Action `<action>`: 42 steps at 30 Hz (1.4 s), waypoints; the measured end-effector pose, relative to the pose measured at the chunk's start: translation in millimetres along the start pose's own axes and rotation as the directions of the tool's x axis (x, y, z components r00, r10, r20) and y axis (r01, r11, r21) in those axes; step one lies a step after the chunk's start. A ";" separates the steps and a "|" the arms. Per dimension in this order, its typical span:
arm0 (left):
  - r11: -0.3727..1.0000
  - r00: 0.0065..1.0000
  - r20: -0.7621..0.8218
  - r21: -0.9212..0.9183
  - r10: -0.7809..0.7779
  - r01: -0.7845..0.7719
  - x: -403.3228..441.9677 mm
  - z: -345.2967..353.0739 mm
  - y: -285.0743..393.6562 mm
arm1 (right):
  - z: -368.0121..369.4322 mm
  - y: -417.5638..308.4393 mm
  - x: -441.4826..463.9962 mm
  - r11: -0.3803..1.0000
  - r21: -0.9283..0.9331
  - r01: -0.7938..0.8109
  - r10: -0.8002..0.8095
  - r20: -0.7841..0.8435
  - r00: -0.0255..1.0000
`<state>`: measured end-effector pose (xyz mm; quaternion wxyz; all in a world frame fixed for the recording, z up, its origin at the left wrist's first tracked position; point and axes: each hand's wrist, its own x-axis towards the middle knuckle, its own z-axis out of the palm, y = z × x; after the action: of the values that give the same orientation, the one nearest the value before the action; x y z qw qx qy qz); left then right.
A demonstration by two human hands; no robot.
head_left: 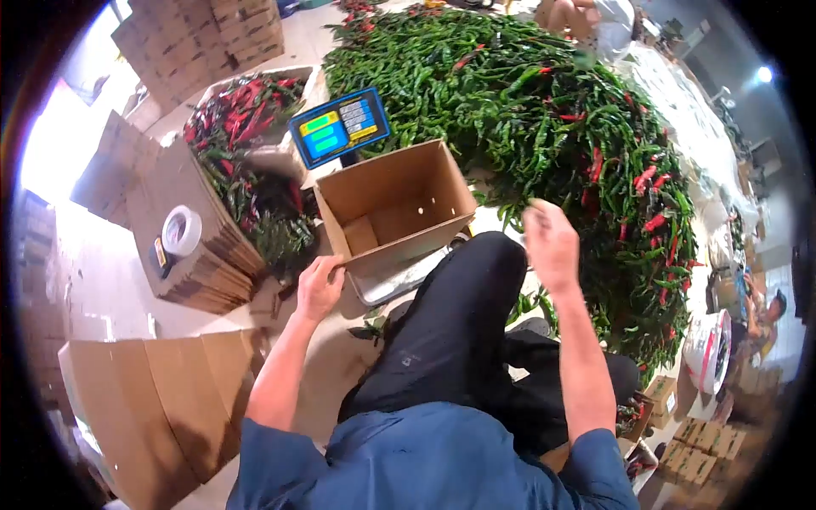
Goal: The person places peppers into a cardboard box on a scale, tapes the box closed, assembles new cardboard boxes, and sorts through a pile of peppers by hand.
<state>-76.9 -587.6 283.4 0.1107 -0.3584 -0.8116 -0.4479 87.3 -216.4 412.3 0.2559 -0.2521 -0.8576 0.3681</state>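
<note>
An open cardboard box (399, 204) with nothing in it stands on a scale platform (387, 287), whose lit display (340, 127) rises behind it. My left hand (321, 287) pinches the box's near left corner, its fingers closed on the edge. Off to the right of the box, my right hand (551, 245) is raised beside the large pile of green and red peppers (544, 127). Its fingers are curled and blurred, and whether they hold anything cannot be made out.
Flattened cartons (200, 229) are stacked at the left, with a tape roll (181, 230) on top. A sack of red peppers (251, 110) sits behind them. A large open carton (157, 399) is at the lower left. Other people sit at the top right and far right.
</note>
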 end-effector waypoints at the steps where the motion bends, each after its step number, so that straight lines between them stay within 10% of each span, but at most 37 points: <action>1: 1.000 1.000 0.011 0.001 0.007 -0.007 -1.2 -0.7 0.3 | 15.0 -48.5 -1.1 0.977 -0.008 0.213 -0.212 0.020 0.977; 4: 0.998 0.993 0.114 0.049 -0.031 0.025 -5.2 -4.8 -4.1 | 110.1 -100.4 -16.9 0.812 0.041 0.582 -0.571 0.258 0.779; 5: 0.998 0.986 0.159 -0.004 -0.054 0.055 3.5 -12.5 15.9 | 137.3 -124.3 -21.5 0.890 0.027 0.456 -0.405 0.509 0.760; 6: 0.649 0.846 0.359 -0.544 -0.394 0.533 -4.7 -6.7 0.8 | 178.7 -126.8 -27.0 0.911 0.009 0.412 -0.331 0.612 0.718; 7: -0.107 0.558 0.495 -0.804 -0.666 0.586 -12.6 -0.1 -13.6 | 210.7 -124.0 -31.8 0.942 0.057 0.331 -0.278 0.688 0.670; 9: 0.156 0.699 0.467 -0.761 -0.541 0.629 -13.8 -0.1 -24.3 | 253.6 -107.4 -34.3 0.946 0.145 0.290 -0.299 0.737 0.606; 10: 0.689 0.857 0.190 -0.524 -0.480 0.502 -36.6 14.8 -67.6 | 255.6 -108.6 -36.2 0.963 0.056 0.265 -0.211 0.771 0.601; 12: 0.246 0.715 0.215 -0.841 -0.666 0.482 -22.7 20.9 -42.7 | 277.4 -99.1 -41.1 0.916 0.059 0.397 -0.343 0.627 0.699; 18: 0.455 0.690 0.208 -0.616 -0.693 0.643 -9.8 32.3 -44.1 | 272.0 -99.4 -41.1 0.958 -0.017 0.286 -0.217 0.608 0.764; 23: 0.906 0.858 0.300 0.063 -0.417 0.419 -1.8 12.9 -61.5 | 275.6 -101.1 -40.0 0.953 -0.016 0.302 -0.236 0.585 0.776; 28: 0.915 0.759 0.555 0.382 -0.341 0.132 16.3 3.6 -67.4 | 278.6 -105.8 -38.7 0.952 -0.044 0.302 -0.209 0.627 0.751; 42: 0.792 0.676 0.735 0.445 -0.056 -0.418 10.3 -2.8 -129.2 | 291.9 -104.8 -39.2 0.945 -0.070 0.320 -0.218 0.597 0.772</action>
<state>-172.7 -629.1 206.5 -0.0635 -0.5348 -0.8425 0.0115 -91.5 -450.4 307.5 0.0097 -0.0225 -0.9494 0.3132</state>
